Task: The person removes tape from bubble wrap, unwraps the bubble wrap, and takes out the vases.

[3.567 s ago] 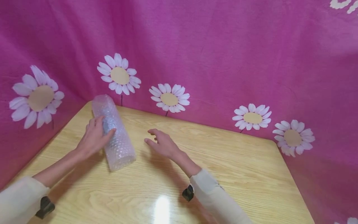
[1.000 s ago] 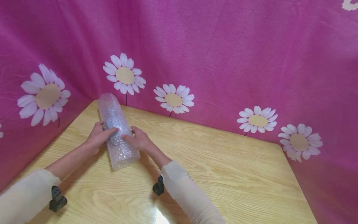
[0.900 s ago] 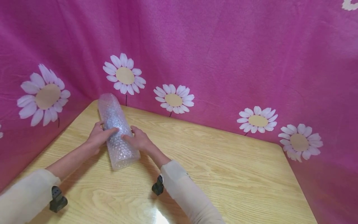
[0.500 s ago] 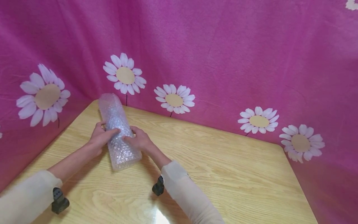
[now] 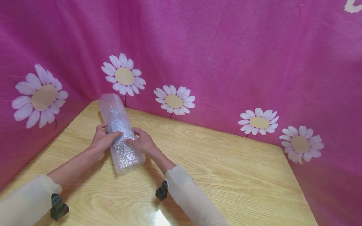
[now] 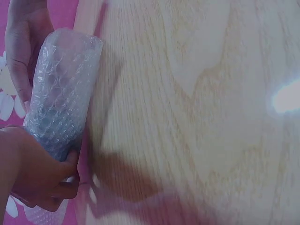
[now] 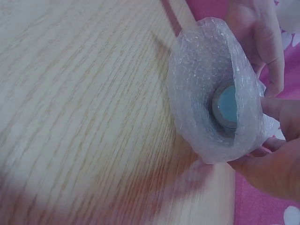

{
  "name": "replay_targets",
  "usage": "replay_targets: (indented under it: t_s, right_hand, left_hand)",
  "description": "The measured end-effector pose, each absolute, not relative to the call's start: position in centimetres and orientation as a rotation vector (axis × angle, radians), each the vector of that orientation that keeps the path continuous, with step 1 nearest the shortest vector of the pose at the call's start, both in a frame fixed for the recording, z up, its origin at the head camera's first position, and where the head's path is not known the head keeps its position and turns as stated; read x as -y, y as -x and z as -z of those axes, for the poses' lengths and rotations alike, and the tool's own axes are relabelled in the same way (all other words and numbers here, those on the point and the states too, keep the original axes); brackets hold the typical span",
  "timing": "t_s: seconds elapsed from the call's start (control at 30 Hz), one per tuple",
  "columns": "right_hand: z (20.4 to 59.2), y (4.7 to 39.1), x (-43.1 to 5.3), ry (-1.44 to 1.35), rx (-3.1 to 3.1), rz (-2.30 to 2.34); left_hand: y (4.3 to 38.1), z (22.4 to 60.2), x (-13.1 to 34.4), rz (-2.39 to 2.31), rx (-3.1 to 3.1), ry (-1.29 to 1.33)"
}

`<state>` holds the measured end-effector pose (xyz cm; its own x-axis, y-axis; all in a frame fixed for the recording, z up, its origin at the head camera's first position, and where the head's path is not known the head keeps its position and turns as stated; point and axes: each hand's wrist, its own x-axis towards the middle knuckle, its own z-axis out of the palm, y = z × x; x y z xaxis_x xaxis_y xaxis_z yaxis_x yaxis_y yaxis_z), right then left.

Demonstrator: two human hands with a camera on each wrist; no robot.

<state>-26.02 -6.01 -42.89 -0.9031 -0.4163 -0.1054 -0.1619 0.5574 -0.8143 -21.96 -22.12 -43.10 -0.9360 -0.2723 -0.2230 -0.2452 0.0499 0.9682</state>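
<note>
A long sleeve of clear bubble wrap (image 5: 127,160) slants across the far left of the table, held from both sides. My left hand (image 5: 102,139) grips its left side, thumb on top. From the right, my right hand (image 5: 144,142) holds it with the thumb on top too, and the two thumb tips are close together. Looking into the wrap's open end, the right wrist view shows a round, pale blue-green end with a grey rim (image 7: 228,105); the rest of this object is hidden in the wrap. In the left wrist view the bubble wrap (image 6: 65,79) has a bluish patch inside.
The light wooden table (image 5: 220,169) extends to the right of the hands. A magenta cloth (image 5: 212,56) with printed daisies hangs along the table's back and sides. Dark wrist cameras (image 5: 58,207) sit below both sleeves.
Since the earliest frame, my right hand has come left onto the wrap, and my left hand has shifted its grip. Over the last second, the wrap's near end has moved slightly right and toward me.
</note>
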Motion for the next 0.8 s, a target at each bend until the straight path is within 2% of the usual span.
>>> replay_targets:
  t_s: [0.53, 0.8]
  right_hand:
    - [42.3, 25.7, 3.7, 0.523, -2.383, 1.455]
    - [42.1, 25.1, 2.5, 0.448, -2.295, 1.555]
  left_hand:
    - [21.3, 42.1, 20.4, 2.144, 2.221, -0.5]
    - [20.9, 41.6, 19.4, 2.151, 2.224, -0.441]
